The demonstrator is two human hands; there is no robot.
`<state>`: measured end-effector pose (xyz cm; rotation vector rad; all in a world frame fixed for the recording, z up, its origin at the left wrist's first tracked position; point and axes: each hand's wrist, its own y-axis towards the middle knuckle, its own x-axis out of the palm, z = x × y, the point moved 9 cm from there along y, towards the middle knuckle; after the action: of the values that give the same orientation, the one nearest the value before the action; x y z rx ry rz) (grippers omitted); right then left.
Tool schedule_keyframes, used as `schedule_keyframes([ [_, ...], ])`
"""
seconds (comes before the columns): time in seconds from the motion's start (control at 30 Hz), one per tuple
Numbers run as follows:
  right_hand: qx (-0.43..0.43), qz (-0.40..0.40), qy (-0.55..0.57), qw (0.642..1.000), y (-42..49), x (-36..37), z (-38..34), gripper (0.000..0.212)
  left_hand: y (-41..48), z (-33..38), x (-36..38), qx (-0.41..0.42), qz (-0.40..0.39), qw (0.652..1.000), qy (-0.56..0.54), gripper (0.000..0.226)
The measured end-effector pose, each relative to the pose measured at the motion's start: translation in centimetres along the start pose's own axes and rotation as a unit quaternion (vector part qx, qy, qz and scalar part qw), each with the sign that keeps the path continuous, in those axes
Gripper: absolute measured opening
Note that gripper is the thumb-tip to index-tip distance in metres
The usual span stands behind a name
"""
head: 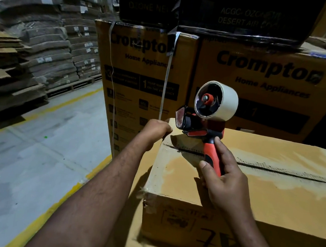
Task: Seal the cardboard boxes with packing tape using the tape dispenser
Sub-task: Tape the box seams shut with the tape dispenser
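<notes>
fingers (220, 145) (right) grip tape dispenser (200, 126); cardboard box (272, 198) below; concrete floor (43, 139); stacked sacks (37, 15)

At centre frame, the right hand (227, 180) grips the red-and-black handle of a tape dispenser (202, 128). Its white tape roll (225, 102) sits uppermost, above the left end of the top seam of a plain cardboard box (271, 200). The left hand (157, 129) curls over that box's far left corner. Yellow Crompton cartons (150, 70) stand behind, and stacked sacks (36, 25) fill the upper left.

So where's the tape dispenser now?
The tape dispenser is centre-right in the head view, its handle gripped by the right hand, above the left end of the cardboard box, beside the left hand.
</notes>
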<state>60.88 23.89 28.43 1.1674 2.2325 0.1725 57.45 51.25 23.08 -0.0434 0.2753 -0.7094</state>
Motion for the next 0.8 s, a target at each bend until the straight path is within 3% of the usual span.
schedule_keyframes([
  [0.17,0.009,0.001,0.008,1.000,0.1,0.0,0.4,0.065,0.8,-4.1,-0.4,-0.058,-0.042,0.990,-0.119,0.038],
  [0.23,0.014,0.001,0.010,1.000,0.0,0.0,0.6,0.065,1.9,-5.0,-1.5,-0.034,0.013,0.997,-0.065,0.032],
  [0.3,0.015,0.001,0.009,1.000,0.0,-0.1,0.7,0.065,2.8,-4.7,-2.0,0.013,0.062,0.998,-0.029,0.040],
  [0.43,0.018,0.004,0.008,1.000,-0.1,-0.3,0.8,0.064,4.0,-2.8,-1.0,0.064,0.065,0.995,-0.044,0.052],
  [0.8,0.027,0.011,0.000,1.000,-0.3,-0.2,1.0,0.065,4.8,-1.7,-1.3,0.101,0.063,0.993,-0.011,0.030],
])
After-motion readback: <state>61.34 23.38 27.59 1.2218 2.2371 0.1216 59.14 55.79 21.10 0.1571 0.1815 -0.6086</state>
